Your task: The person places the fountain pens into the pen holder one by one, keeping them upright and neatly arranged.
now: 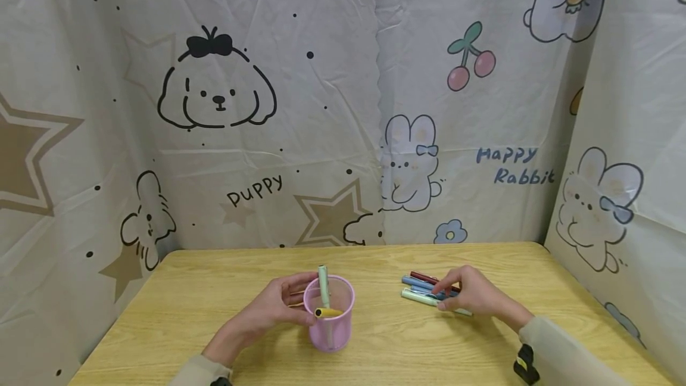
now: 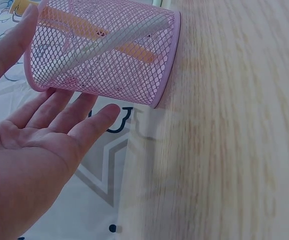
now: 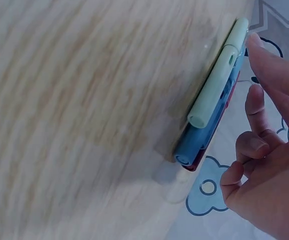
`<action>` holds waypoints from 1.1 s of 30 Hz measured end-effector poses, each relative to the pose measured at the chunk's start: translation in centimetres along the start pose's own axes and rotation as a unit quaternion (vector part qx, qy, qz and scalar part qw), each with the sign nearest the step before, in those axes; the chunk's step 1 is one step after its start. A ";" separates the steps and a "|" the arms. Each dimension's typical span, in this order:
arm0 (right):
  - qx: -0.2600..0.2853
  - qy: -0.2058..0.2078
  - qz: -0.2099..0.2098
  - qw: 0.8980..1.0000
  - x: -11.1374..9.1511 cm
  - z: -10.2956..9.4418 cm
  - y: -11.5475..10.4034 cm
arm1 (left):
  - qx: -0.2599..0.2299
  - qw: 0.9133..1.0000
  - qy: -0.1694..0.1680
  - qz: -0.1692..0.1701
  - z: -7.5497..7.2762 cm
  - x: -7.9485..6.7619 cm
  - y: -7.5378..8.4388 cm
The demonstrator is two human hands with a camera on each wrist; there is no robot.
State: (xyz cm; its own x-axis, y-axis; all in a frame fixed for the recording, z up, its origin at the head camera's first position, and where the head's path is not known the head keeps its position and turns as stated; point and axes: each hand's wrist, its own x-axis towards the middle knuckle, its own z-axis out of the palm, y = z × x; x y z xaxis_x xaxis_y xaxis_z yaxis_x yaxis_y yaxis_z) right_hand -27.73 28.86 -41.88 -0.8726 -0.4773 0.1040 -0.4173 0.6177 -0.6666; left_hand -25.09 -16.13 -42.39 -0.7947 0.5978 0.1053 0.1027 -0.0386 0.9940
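A pink mesh pen cup [image 1: 331,338] stands upright on the table, with a light green pen [image 1: 324,285] and a yellow pen [image 1: 328,313] leaning in it. My left hand [image 1: 276,305] holds the cup from its left side, thumb at the near rim and fingers along the far side. Over a small row of pens on the right, my right hand [image 1: 474,293] reaches down with thumb and forefinger parted. Nearest me in that row lies a light green pen [image 3: 217,87]. Blue pens [image 1: 412,282] lie behind it, then a dark red pen [image 1: 423,276].
The wooden table [image 1: 375,353] has a straight back edge. Behind it and at both sides hangs a pale printed cloth [image 1: 332,106] with puppy and rabbit drawings. Bare wood lies between the cup and the pens.
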 end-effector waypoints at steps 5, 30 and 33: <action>0.000 -0.002 -0.005 1.000 0.1 0.2 0.4 | -0.001 1.000 -0.004 0.004 0.0 0.0 0.0; -0.021 -0.002 0.005 1.000 0.5 0.7 0.4 | 0.006 1.000 0.004 -0.001 0.0 0.0 0.0; -0.020 -0.003 0.002 1.000 0.5 0.7 0.5 | 0.005 1.000 0.002 -0.001 0.0 0.0 0.1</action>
State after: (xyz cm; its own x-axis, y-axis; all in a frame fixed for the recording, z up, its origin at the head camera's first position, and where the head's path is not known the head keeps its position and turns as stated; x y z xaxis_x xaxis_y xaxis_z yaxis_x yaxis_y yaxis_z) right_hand -28.24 28.48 -42.63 -0.8726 -0.4789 0.0961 -0.4238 0.6446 -0.6362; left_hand -25.07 -16.13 -42.34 -0.7974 0.5944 0.1040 0.1078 -0.0292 0.9937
